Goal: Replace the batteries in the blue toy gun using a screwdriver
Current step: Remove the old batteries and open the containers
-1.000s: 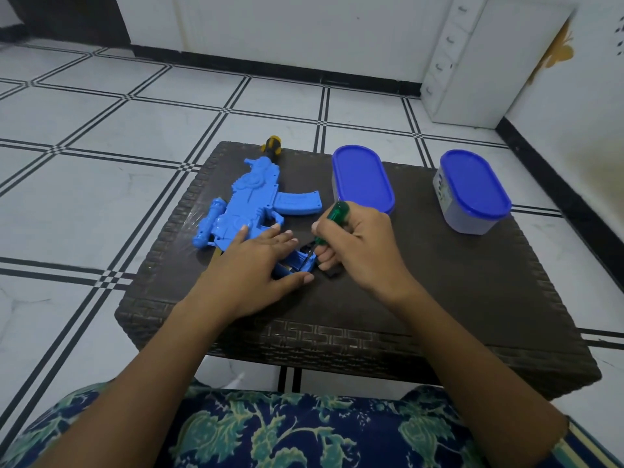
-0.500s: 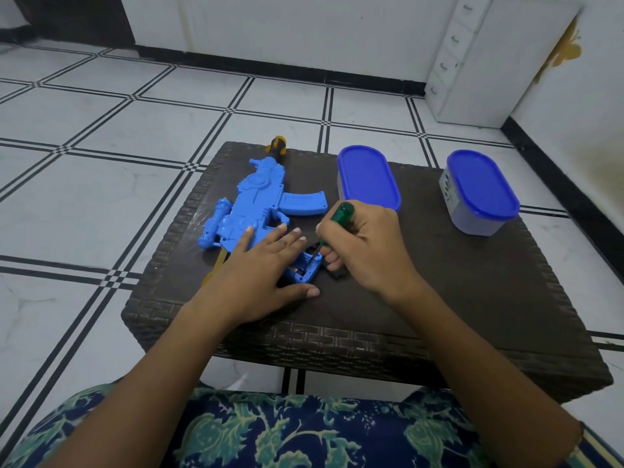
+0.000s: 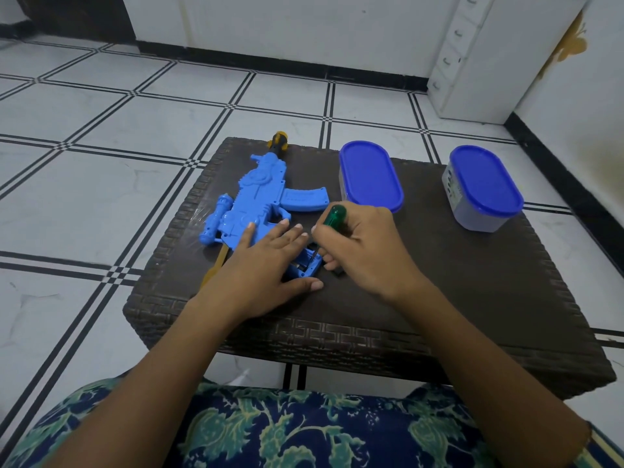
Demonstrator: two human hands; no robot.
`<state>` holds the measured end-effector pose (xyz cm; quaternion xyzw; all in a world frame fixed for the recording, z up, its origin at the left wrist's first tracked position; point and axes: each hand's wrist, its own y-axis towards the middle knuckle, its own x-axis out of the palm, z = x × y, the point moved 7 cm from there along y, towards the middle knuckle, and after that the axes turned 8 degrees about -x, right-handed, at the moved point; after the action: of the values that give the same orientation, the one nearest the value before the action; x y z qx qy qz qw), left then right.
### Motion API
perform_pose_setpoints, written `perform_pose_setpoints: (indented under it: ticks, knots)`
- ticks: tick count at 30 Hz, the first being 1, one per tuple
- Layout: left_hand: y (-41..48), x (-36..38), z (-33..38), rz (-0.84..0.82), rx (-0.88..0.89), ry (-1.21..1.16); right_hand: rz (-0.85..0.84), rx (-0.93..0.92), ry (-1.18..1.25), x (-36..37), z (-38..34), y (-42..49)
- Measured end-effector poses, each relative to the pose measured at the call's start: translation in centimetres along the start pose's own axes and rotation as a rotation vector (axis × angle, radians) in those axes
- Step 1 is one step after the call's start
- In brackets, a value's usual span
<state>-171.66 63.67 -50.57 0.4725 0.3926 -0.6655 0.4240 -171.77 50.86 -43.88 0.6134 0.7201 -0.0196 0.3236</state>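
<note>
The blue toy gun [image 3: 260, 194] lies flat on the dark woven table [image 3: 472, 298], its muzzle pointing away from me. My left hand [image 3: 270, 261] presses flat on its rear part with straight fingers. My right hand [image 3: 358, 244] grips a green-handled screwdriver [image 3: 332, 216] held nearly upright, its tip down in the open blue grip end [image 3: 305, 266] of the gun between my two hands. Much of the gun's rear is hidden under my left hand.
Two clear tubs with blue lids stand at the back of the table, one in the middle [image 3: 369, 175] and one at the right [image 3: 483, 187]. A yellow-and-black tool [image 3: 278, 141] lies beyond the muzzle. A yellowish strip [image 3: 216, 268] pokes out beneath the gun.
My hands and the screwdriver stay at the gun's grip end; only the head camera has shifted slightly, and my right hand's grip has turned a little.
</note>
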Motion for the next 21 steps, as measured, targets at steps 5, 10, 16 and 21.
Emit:
perform_pose_setpoints:
  ticks: [5, 10, 16, 21]
  knots:
    - [0.0, -0.1, 0.1, 0.015, 0.012, -0.026, -0.038, -0.069, -0.084, 0.8, -0.7, -0.1]
    - [-0.1, 0.2, 0.2, 0.025, 0.006, 0.011, -0.051, 0.014, -0.014, 1.2, 0.1, 0.0]
    - [-0.1, 0.0, 0.3, -0.004, -0.039, -0.025, 0.044, 0.159, 0.194, 0.0, 1.3, -0.2]
    - [0.1, -0.4, 0.4, 0.02, -0.058, -0.073, 0.123, 0.205, 0.317, -0.9, 1.6, 0.3]
